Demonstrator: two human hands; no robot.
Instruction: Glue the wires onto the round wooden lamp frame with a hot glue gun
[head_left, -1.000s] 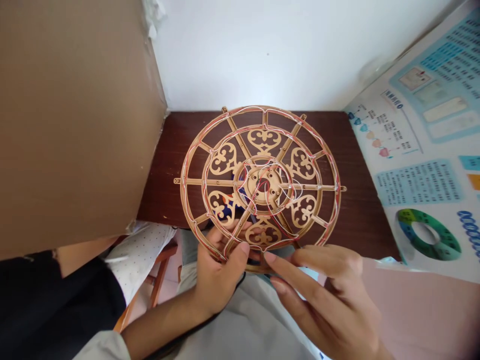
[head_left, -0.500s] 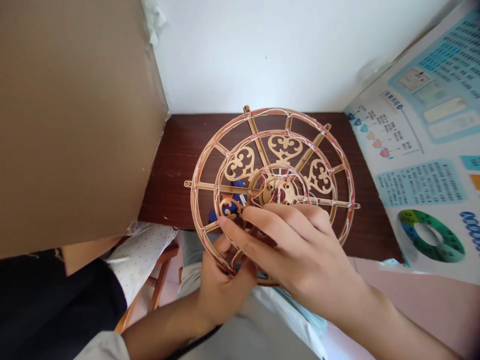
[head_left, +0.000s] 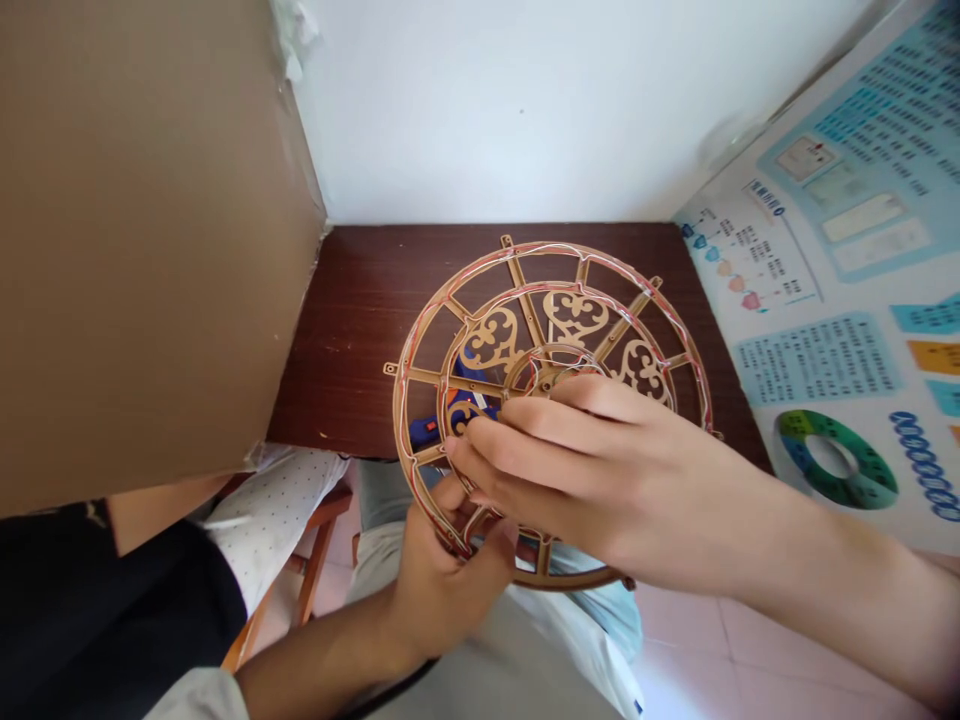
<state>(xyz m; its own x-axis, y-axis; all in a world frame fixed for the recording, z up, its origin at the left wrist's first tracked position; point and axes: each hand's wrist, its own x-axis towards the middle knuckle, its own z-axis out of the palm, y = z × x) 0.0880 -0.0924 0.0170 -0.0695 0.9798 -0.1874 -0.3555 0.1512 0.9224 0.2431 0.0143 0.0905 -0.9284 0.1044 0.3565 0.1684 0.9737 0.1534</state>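
Openwork wheel (head_left: 480, 387), centre, is probably light, stiff, best held by its rim (head_left: 559, 581), which left grip (head_left: 448, 588) clasps; right grip (head_left: 600, 470) indeterminable.

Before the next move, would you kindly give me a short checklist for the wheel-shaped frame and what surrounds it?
1. Left hand gripping the gold-coloured, wheel-shaped openwork frame: ok, at its near left edge.
2. Thin red and white wires running along the frame's far edge: ok.
3. Wires beneath the right hand: cannot tell, covered.
4. Frame's central hub in full view: not ok, right hand partly hides it.
5. Blue tool with a red part unobstructed: not ok, seen through the frame's openings.
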